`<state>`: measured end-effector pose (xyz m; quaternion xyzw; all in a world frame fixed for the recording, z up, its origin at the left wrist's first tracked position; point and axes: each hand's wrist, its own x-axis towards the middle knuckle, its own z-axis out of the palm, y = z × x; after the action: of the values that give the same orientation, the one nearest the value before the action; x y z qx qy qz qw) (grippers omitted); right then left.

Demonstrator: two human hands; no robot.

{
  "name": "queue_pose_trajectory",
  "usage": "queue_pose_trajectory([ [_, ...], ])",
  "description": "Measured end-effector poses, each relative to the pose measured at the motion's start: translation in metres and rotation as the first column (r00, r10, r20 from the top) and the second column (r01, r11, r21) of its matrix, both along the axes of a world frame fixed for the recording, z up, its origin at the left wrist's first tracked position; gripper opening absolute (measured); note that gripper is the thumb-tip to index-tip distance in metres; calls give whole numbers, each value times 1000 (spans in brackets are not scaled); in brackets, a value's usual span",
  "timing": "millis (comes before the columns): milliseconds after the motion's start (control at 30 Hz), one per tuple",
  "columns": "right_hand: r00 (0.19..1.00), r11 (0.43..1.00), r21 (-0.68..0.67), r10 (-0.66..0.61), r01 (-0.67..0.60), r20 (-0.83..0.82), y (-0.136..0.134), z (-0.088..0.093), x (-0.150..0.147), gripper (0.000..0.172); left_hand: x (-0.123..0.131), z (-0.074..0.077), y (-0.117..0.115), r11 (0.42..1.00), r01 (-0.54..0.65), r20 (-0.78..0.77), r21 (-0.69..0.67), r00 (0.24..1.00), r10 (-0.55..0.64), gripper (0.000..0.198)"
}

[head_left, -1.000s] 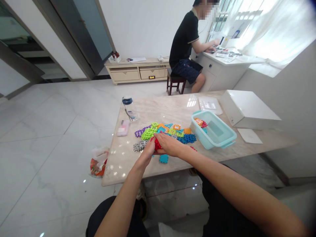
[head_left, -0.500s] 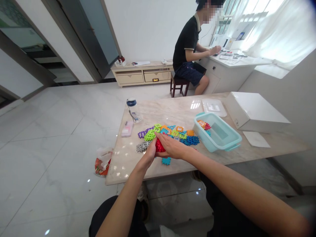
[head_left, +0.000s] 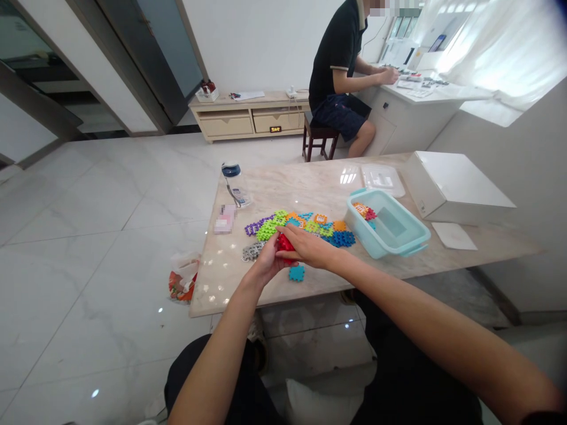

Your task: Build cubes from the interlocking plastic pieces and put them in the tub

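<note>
Both hands meet over the near edge of the marble surface [head_left: 310, 195], and between them sits a red interlocking block piece [head_left: 284, 242]. The left hand [head_left: 266, 262] comes at it from the near-left, fingers curled shut around its lower side. The right hand [head_left: 310, 249] lies across it from the right, thumb and fingers closed on its top and far side, so only the upper left part of the red shows.

Just below the hands a single blue block [head_left: 296, 273] lies flat on the surface, apart from the rest. To the left of the left hand is a small cluster of grey blocks [head_left: 251, 252]. Beyond the hands spreads a loose pile of coloured blocks [head_left: 305, 227]: purple, green, orange and blue, touching one another.

To the right of that pile stands a light blue plastic tub [head_left: 401, 242], open, with a few blocks in its far corner. Its clear lid [head_left: 381, 179] lies behind it, and a white box [head_left: 456, 186] sits further right. A bottle with a dark cap [head_left: 234, 184] stands at the far left.

Across the room another person [head_left: 341, 65] sits on a stool at a white desk.
</note>
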<state>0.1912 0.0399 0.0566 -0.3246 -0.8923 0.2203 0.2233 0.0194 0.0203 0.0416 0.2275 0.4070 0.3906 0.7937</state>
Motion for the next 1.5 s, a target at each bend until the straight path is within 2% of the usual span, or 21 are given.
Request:
queue_pose_trajectory([
  [133, 1000, 1000, 2, 9, -9, 15, -1, 5, 2, 71, 4, -1, 1, 996, -84, -1, 0, 996, 84, 53],
  [267, 996, 996, 45, 74, -76, 44, -3, 0, 4, 79, 6, -3, 3, 977, -210, -20, -29, 978, 209, 57],
  [400, 997, 996, 49, 80, -81, 16, -2, -8, 4, 68, 10, -4, 2, 976, -216, 22, 10, 976, 216, 58],
  [600, 990, 990, 25, 141, -141, 10, 1, 5, 4, 46, 6, 1, -1, 984, -179, 79, -5, 981, 179, 59],
  [700, 983, 984, 11, 178, -178, -40, 1, 14, 6, 34, 0, 11, -3, 996, -84, 116, -40, 989, 88, 63],
  [800, 988, 992, -8, 122, -123, -93, 1, 20, 10, 29, -3, 23, -5, 998, 2, 256, -56, 967, 12, 64],
  [900, 989, 1000, 4, 25, -25, -149, 1, 22, 13, 30, 0, 26, -9, 1000, -24, 311, 13, 950, 19, 45],
  [1000, 982, 1000, -2, -19, 18, -186, 0, 22, 15, 33, 4, 18, -10, 987, -57, 275, 152, 961, 13, 29],
  [1167, 954, 990, -32, -141, 138, -264, 0, 12, 14, 32, 8, 6, -8, 950, 2, 189, 312, 980, -64, 54],
  [1333, 947, 984, -98, -170, 148, -271, 0, 2, 12, 46, 10, 5, -3, 965, -21, 90, 260, 996, -3, 39],
  [1500, 956, 993, -92, -102, 80, -276, -3, 9, 14, 64, 7, 6, -3, 977, -24, 80, 211, 997, 7, 37],
])
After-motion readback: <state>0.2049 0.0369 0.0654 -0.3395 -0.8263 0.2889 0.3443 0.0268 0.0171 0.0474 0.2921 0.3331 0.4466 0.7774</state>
